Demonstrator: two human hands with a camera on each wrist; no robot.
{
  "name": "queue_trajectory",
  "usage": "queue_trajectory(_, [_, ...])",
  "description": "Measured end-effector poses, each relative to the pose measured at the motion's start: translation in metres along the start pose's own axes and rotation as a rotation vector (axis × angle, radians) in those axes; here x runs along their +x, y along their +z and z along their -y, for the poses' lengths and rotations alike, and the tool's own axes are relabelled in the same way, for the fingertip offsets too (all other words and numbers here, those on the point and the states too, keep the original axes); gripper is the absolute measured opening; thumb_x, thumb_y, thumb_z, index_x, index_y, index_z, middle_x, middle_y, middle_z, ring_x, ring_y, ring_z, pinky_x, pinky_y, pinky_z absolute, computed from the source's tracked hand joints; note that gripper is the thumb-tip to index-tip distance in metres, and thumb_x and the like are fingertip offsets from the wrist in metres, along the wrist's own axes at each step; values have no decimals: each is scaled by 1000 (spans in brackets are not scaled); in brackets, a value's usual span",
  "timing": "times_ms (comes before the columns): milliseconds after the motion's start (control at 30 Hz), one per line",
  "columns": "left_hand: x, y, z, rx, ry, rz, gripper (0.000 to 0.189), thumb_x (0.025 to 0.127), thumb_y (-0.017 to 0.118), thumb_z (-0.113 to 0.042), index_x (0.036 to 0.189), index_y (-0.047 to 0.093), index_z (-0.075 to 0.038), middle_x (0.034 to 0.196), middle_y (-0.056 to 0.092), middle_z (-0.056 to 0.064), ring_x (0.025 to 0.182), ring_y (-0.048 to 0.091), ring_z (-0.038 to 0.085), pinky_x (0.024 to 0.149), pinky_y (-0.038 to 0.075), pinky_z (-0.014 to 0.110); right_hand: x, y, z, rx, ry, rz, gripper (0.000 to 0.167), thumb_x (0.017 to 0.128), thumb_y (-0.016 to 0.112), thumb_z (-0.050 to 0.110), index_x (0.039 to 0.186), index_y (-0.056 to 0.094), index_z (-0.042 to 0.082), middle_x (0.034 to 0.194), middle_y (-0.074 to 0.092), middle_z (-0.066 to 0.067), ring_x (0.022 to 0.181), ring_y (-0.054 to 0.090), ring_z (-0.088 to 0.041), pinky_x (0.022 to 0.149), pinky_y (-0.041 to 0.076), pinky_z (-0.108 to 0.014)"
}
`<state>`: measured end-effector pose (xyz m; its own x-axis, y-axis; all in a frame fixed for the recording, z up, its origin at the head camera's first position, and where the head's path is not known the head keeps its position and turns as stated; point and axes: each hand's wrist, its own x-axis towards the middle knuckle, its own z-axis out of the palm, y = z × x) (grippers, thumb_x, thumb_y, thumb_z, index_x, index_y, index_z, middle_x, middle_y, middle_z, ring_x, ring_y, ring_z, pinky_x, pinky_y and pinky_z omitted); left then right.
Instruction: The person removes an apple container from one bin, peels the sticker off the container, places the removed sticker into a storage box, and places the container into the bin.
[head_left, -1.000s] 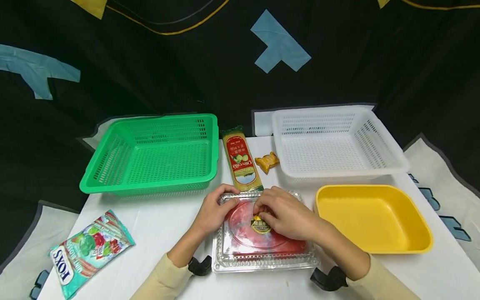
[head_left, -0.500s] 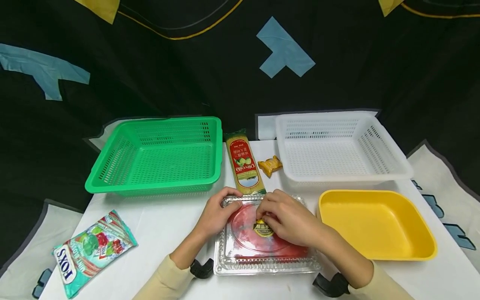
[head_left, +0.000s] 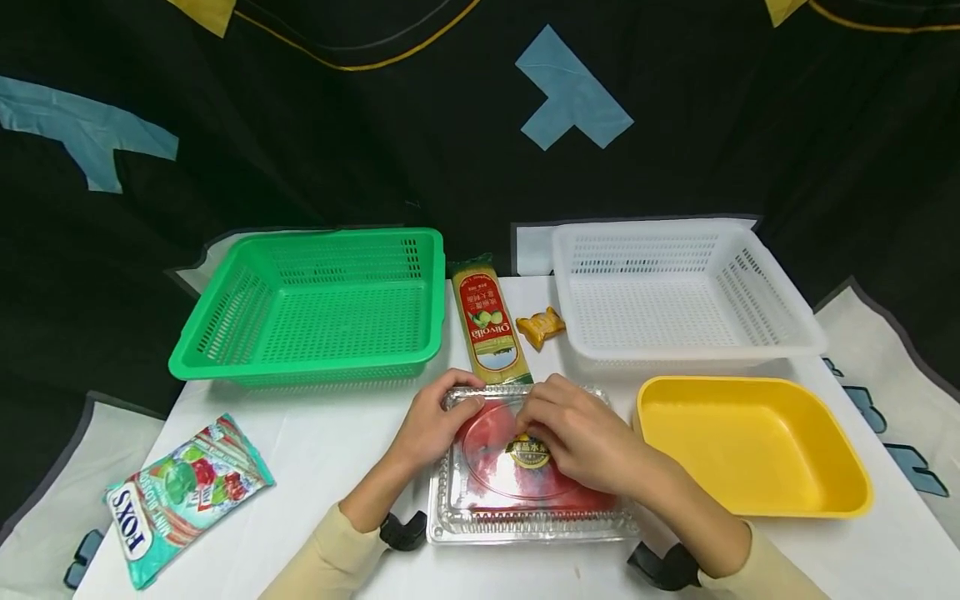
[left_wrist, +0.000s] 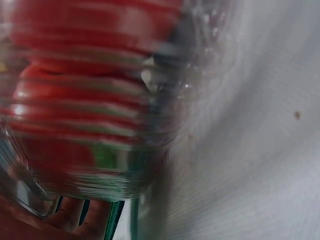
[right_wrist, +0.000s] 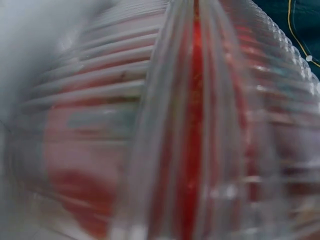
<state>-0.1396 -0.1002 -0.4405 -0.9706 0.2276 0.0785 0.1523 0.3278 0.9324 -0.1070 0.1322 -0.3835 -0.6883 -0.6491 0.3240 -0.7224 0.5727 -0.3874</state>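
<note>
A clear plastic clamshell box [head_left: 532, 518] with red, rounded contents [left_wrist: 75, 105] lies on the white table, its lid shut. My left hand [head_left: 435, 421] grips its back left corner, thumb on the lid and fingers over the rim. Curled over the lid, my right hand [head_left: 581, 433] pinches at the upper edge of a black and gold label [head_left: 529, 452]. Its own fingers partly hide that edge. Both wrist views are filled mostly by the box's ribbed, blurred sides.
Behind the box lie a spaghetti packet [head_left: 489, 321] and a small golden wrapped piece [head_left: 540, 327]. A green basket [head_left: 303, 371] stands back left, a white basket [head_left: 690, 346] back right, and a yellow tray [head_left: 757, 507] at right. A Fox's candy bag [head_left: 187, 500] lies at left.
My right fingertips have shifted slightly at the label's upper edge, and less of its yellow top shows. My left hand stays on the box corner. The head view has shifted a little.
</note>
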Motion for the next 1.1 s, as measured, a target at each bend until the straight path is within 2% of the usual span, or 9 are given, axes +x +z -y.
queue_trajectory(400, [1,0,1,-7,4,4,15,88,65,-20,103,67,-17,105,65,-4,101,56,16,91,42,41,-6,-12,13,-105,-83,-21,19,83,70,3,91,67,19,97,58,11,91,49,-10,80,46,-29])
queue_trajectory(667, [1,1,1,-1,3,2,15,88,65,-20,103,67,-17,103,65,-5,100,57,15,91,42,40,-11,-19,19,-137,-134,-41,34,71,65,-10,89,66,18,98,58,9,95,50,-12,84,46,-29])
queue_trajectory(933, [1,0,2,-4,13,-2,14,88,65,-19,102,66,-20,104,64,-4,101,56,15,94,40,40,-14,-25,28,-201,-134,-15,32,70,71,-7,89,65,18,93,56,7,95,50,-14,82,47,-29])
queue_trajectory(1100, [1,0,3,-4,11,-3,14,88,65,-20,102,66,-20,104,65,-4,102,56,15,94,40,40,-16,-36,38,-197,-96,5,35,68,76,-5,92,67,19,93,56,8,93,49,-13,77,49,-27])
